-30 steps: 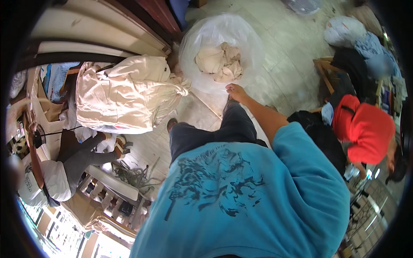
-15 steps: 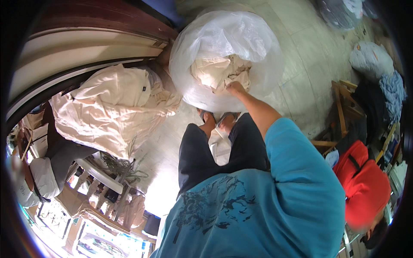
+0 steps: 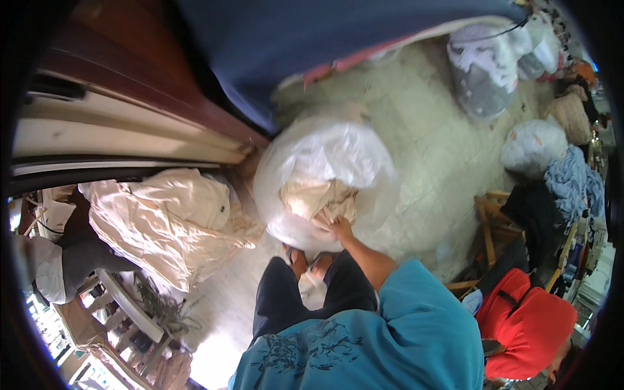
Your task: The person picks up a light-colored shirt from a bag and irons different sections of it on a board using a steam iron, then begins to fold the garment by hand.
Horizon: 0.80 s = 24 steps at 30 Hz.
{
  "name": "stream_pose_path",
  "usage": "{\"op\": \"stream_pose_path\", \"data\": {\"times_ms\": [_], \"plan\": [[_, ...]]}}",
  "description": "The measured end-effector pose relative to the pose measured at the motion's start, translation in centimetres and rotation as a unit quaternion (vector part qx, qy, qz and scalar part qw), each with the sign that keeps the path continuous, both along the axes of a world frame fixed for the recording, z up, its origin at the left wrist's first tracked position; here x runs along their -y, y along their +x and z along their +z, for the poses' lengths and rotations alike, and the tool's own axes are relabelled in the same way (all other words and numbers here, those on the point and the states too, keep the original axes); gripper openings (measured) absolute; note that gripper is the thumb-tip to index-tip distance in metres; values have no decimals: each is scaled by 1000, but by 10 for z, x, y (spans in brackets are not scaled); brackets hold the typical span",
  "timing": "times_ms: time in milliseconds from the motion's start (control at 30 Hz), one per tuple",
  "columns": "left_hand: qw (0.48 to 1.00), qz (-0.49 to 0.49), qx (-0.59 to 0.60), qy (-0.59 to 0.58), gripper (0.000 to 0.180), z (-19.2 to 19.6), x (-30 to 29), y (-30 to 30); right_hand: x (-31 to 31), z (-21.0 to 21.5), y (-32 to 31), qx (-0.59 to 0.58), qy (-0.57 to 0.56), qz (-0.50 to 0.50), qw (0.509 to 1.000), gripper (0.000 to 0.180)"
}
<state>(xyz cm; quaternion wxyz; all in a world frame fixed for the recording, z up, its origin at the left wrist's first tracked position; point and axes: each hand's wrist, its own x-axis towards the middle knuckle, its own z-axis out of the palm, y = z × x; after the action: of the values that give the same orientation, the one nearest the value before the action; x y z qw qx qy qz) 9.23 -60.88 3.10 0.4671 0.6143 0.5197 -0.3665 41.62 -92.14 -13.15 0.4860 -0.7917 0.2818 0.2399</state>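
My right hand [image 3: 340, 227] reaches into the mouth of a large clear plastic bag [image 3: 370, 214] on the floor in front of my feet. Its fingers close on the near edge of a bunched cream cloth [image 3: 302, 195] lying inside the bag. Part of the fingers is hidden by the cloth's folds. No part of my left hand or forearm shows. To the left of the bag a big heap of cream fabric [image 3: 169, 214] is spread out, apart from my hand.
A brown and cream panelled piece [image 3: 97, 136] runs along the left. Dark blue cloth [image 3: 273, 45] hangs at the top. Filled plastic bags [image 3: 484, 84] and light blue cloth [image 3: 572, 182] lie to the right. A person in red [image 3: 526, 318] is at lower right, near a wooden frame [image 3: 484, 227].
The view has tilted up, so the bag and cloth sit lower and the hanging blue cloth shows more. My right hand stays at the cream cloth's near edge.
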Motion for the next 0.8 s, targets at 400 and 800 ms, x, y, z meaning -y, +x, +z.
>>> {"op": "stream_pose_path", "data": {"times_ms": [400,800], "plan": [[965,15,243,-102,38,19,-54,137,9,292,62,94,208,-136,964,18],[865,-161,473,-42,42,122,181,324,67,480,132,78,379,185,903,31]]}}
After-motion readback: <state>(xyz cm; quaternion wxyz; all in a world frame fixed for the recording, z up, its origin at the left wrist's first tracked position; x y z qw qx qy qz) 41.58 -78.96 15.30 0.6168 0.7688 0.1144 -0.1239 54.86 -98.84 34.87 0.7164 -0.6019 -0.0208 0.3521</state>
